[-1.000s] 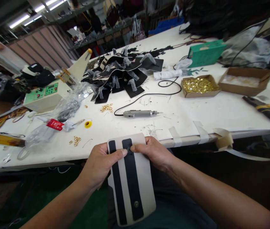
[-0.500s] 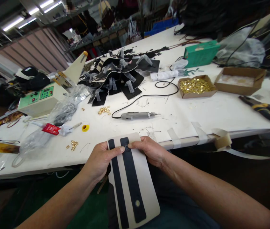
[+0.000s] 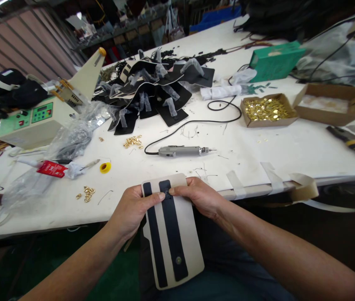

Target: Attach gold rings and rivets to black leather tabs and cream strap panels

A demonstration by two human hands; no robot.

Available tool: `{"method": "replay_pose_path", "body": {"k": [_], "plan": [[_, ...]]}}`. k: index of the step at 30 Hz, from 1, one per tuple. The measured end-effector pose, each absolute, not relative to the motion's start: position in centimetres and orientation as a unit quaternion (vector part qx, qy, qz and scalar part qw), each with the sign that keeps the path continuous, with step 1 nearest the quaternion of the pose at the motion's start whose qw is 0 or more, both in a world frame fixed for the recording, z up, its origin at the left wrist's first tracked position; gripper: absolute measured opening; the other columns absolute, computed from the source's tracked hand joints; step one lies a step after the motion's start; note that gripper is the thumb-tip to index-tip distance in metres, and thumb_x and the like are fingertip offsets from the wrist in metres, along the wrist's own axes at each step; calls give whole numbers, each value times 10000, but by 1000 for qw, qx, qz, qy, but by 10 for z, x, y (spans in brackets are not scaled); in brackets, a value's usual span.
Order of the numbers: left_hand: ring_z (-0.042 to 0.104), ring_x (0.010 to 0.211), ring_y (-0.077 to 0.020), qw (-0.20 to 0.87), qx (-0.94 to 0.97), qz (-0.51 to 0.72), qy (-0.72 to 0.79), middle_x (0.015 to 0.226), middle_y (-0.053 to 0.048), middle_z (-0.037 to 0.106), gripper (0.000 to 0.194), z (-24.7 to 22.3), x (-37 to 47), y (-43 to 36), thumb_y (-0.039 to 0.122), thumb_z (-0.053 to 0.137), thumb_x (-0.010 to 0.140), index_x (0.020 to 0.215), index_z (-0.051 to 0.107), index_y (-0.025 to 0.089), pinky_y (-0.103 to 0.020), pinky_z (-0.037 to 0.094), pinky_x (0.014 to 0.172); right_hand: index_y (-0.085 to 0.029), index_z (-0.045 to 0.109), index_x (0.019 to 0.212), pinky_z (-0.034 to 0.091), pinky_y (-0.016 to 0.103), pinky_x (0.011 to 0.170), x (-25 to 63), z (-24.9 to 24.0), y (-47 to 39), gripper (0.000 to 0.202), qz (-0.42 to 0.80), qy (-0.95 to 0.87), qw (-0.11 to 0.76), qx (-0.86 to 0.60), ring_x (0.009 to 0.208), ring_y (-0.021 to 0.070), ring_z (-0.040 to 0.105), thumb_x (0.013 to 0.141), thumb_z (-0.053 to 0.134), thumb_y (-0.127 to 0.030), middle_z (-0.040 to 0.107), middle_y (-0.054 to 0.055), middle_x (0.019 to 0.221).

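Observation:
A pale panel [image 3: 185, 225] with two dark strips hangs in front of the table edge, gripped near its top by both hands. My left hand [image 3: 135, 207] is closed on its upper left side, the thumb lying on the wider strip. From the right, my right hand [image 3: 199, 194] pinches the upper right edge, its thumb tip close to the left one. Between the thumbs is a small dark spot, too small to make out. A round metallic snap [image 3: 178, 260] sits low on the wider strip. Fingers behind the panel are hidden.
A grey electric screwdriver [image 3: 182, 151] lies on the white table [image 3: 152, 173]. Behind it are stacked black pieces [image 3: 177, 117]. Gold parts fill a cardboard box [image 3: 269, 122] at right, beside another box [image 3: 330, 115]. At left stand a machine [image 3: 44, 121] and a red-labelled tube [image 3: 51, 169].
The lower end of the panel has risen slightly and tilted away. Both hands keep their hold, thumbs nearly unmoved. The camera view has shifted, spreading the table items outward.

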State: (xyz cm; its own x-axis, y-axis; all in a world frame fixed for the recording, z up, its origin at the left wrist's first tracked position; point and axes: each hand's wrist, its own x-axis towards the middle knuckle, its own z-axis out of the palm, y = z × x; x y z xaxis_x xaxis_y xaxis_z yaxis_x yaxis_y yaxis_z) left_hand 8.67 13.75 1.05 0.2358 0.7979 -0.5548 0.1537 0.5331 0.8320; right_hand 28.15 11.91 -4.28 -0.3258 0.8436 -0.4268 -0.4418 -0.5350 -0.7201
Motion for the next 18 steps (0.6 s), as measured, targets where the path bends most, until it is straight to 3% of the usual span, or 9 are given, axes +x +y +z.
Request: {"method": "replay_pose_path", "body": {"k": [5, 18], "plan": [[793, 780, -252, 675, 393, 236, 578, 906, -101, 841, 384, -4, 86, 159, 315, 933, 661, 963, 793, 123, -382, 641, 796, -165, 706, 772, 463, 251, 558, 283, -41, 139, 161, 712, -318, 370, -505, 589, 144, 613, 724, 790, -293, 728, 21, 717], [777, 734, -244, 680, 401, 200, 580, 852, -106, 832, 260, -36, 82, 207, 221, 870, 638, 861, 769, 132, -366, 620, 743, -165, 675, 684, 477, 285, 558, 282, -52, 201, 140, 653, -410, 256, -584, 635, 191, 630, 604, 739, -260, 749, 70, 750]]}}
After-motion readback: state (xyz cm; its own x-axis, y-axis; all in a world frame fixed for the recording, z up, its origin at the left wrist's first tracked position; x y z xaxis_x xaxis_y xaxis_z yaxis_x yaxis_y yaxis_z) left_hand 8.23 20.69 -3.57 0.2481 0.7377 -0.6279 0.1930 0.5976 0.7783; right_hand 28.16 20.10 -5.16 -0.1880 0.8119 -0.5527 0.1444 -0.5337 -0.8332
